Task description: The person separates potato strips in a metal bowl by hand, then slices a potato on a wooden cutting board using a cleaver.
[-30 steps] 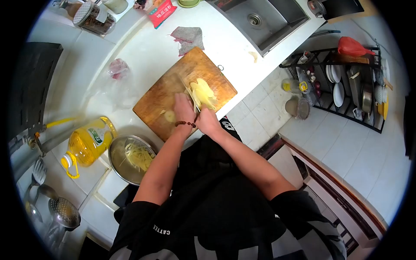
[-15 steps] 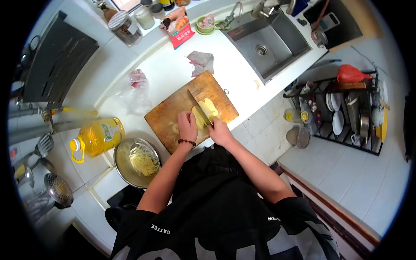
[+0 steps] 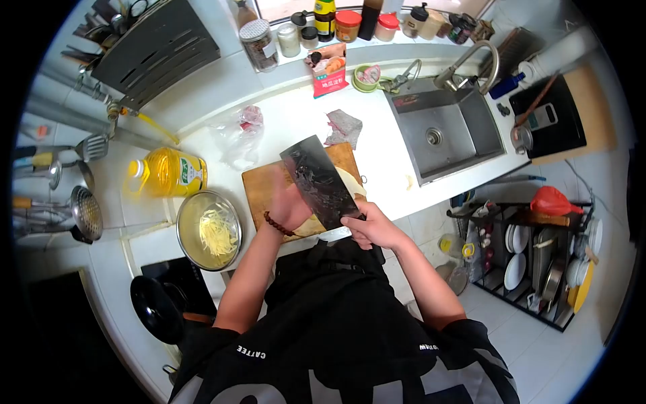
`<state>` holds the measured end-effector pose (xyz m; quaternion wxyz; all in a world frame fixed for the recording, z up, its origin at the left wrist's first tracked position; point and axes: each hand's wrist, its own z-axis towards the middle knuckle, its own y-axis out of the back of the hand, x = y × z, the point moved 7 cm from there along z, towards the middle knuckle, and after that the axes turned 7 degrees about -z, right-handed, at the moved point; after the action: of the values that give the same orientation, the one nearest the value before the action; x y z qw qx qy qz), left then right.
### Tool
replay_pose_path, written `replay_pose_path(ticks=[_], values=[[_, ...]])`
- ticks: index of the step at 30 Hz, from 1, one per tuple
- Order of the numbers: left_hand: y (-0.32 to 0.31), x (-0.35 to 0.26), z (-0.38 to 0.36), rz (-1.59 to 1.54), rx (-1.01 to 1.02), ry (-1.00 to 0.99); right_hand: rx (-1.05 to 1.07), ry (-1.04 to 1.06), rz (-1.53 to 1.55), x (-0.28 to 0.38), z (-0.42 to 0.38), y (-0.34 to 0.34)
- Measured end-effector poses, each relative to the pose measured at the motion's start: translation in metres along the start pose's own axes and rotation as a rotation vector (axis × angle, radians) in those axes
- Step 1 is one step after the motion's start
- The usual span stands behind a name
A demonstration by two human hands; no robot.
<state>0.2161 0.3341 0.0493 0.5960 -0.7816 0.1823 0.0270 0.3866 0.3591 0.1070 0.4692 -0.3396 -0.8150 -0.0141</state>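
My right hand grips the handle of a cleaver, its broad dark wet blade turned flat toward me above the wooden cutting board. Beside the blade's left side is my left hand, palm showing, fingers stretched out and blurred, with a beaded bracelet at the wrist. Pale yellow potato slices lie on the board, partly hidden behind the blade. Left of the board, a steel bowl holds cut potato strips.
An oil jug stands behind the bowl. A plastic bag, a grey cloth and a red packet sit beyond the board. The sink is at right; a wok rests on the stove at left.
The cleaver has come up from the potato slices and its blade has turned flat to view. My left hand has left the potato and opened. The view has shifted.
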Motion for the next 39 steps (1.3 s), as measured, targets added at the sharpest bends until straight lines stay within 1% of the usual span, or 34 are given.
replay_pose_path(ticks=[1,2,3,4,5,7,8,10,11,13,14,16,17,18,20,21,23,24,25,27,29,31,33,34,35,36,37,39], values=[[-0.013,0.003,0.0,-0.003,-0.003,-0.021,0.016,-0.002,-0.013,0.003,-0.002,0.004],[-0.03,0.005,0.001,-0.082,0.069,-0.054,0.062,-0.014,0.028,0.005,-0.004,0.005],[-0.046,0.006,0.003,-0.158,0.142,-0.087,0.108,-0.026,0.069,0.008,-0.006,0.006],[-0.068,0.006,0.005,-0.233,0.292,-0.116,0.124,-0.027,0.054,0.012,-0.008,0.009],[-0.074,0.006,0.006,-0.232,0.291,-0.137,0.181,-0.025,0.099,0.017,-0.011,0.009],[-0.094,0.007,0.002,-0.217,0.467,-0.144,0.257,-0.032,0.133,0.021,-0.013,0.011],[-0.099,0.007,-0.001,-0.215,0.463,-0.164,0.286,-0.027,0.134,0.022,-0.013,0.013],[-0.102,0.009,-0.006,-0.266,0.379,-0.201,0.328,-0.03,0.133,0.02,-0.011,0.019],[-0.1,0.012,-0.008,-0.267,0.372,-0.217,0.352,-0.028,0.156,0.016,-0.009,0.024],[-0.081,0.018,-0.008,-0.316,0.114,-0.247,0.392,-0.033,0.175,0.016,-0.007,0.029],[-0.082,0.02,-0.01,-0.317,0.108,-0.262,0.367,-0.041,0.177,0.018,-0.007,0.032],[-0.085,0.023,-0.015,-0.207,0.024,-0.318,0.352,-0.058,0.18,0.016,-0.007,0.04],[-0.071,0.027,-0.015,-0.211,0.014,-0.327,0.334,-0.069,0.16,0.014,-0.006,0.046],[-0.046,0.03,-0.014,-0.141,-0.009,-0.349,0.316,-0.08,0.14,0.012,-0.005,0.051],[-0.038,0.031,-0.017,-0.018,-0.068,-0.399,0.308,-0.106,0.151,0.012,-0.005,0.058],[-0.037,0.033,-0.015,-0.02,-0.078,-0.408,0.288,-0.125,0.163,0.011,-0.004,0.061],[-0.02,0.038,-0.013,0.107,-0.292,-0.384,0.27,-0.13,0.128,0.006,0.002,0.065],[-0.015,0.04,-0.011,0.039,-0.304,-0.374,0.263,-0.14,0.124,0.003,0.009,0.068],[-0.008,0.041,-0.008,0.038,-0.309,-0.377,0.255,-0.149,0.121,-0.002,0.017,0.071],[0.012,0.039,-0.004,0.048,-0.477,-0.407,0.248,-0.149,0.135,-0.015,0.037,0.074],[0.017,0.037,-0.004,0.045,-0.487,-0.437,0.256,-0.173,0.18,-0.021,0.048,0.073],[0.035,0.032,-0.01,0.019,-0.45,-0.5,0.269,-0.177,0.201,-0.02,0.051,0.072],[0.049,0.03,-0.018,0.048,-0.453,-0.5,0.262,-0.154,0.222,-0.015,0.051,0.076],[0.054,0.027,-0.025,0.102,-0.483,-0.488,0.263,-0.155,0.222,-0.015,0.051,0.08],[0.059,0.026,-0.028,0.156,-0.512,-0.477,0.213,-0.144,0.185,-0.014,0.052,0.09],[0.059,0.025,-0.031,0.192,-0.598,-0.469,0.164,-0.132,0.148,-0.014,0.053,0.101],[0.065,0.024,-0.033,0.191,-0.601,-0.471,0.167,-0.134,0.148,-0.016,0.053,0.108],[0.097,0.022,-0.041,0.628,-0.857,-0.327,0.086,-0.115,0.143,-0.021,0.055,0.129]])
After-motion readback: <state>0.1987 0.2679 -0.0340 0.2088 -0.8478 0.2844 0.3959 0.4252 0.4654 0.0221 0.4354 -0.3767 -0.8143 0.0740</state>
